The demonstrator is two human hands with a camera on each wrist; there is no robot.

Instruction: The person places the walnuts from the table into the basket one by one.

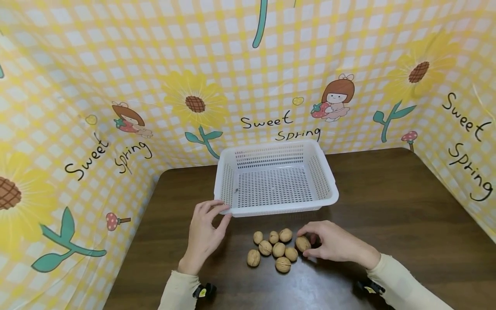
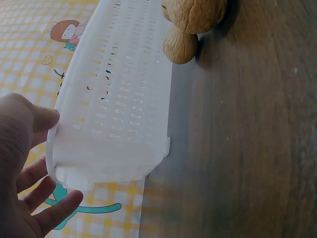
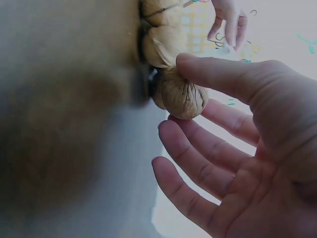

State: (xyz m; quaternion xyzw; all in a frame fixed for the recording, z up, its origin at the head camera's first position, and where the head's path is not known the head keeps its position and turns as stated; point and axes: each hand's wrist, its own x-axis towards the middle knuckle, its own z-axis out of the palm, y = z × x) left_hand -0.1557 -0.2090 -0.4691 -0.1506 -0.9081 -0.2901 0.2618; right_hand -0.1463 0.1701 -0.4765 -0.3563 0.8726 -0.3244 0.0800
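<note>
A white perforated plastic basket [image 1: 279, 210] stands on the table, with nothing but a small dark speck inside. My left hand [image 1: 203, 237] holds its near left corner, thumb and fingers at the rim; in the left wrist view some fingers [image 2: 59, 210] spread loosely below that corner. In front of the basket lies a loose cluster of several walnuts [image 1: 278, 249]. At the cluster's right edge my right hand [image 1: 337, 242] pinches one walnut [image 1: 303, 244] between thumb and fingers. The right wrist view shows this wrinkled walnut [image 3: 185, 96] close up, other fingers extended below it.
The dark brown wooden table [image 1: 387, 206] has rounded far corners. A yellow checked cloth [image 1: 255, 86] with flowers and lettering hangs behind it and along both sides. The basket's far side stands close to the cloth. Dark straps [image 1: 205, 291] sit at both wrists.
</note>
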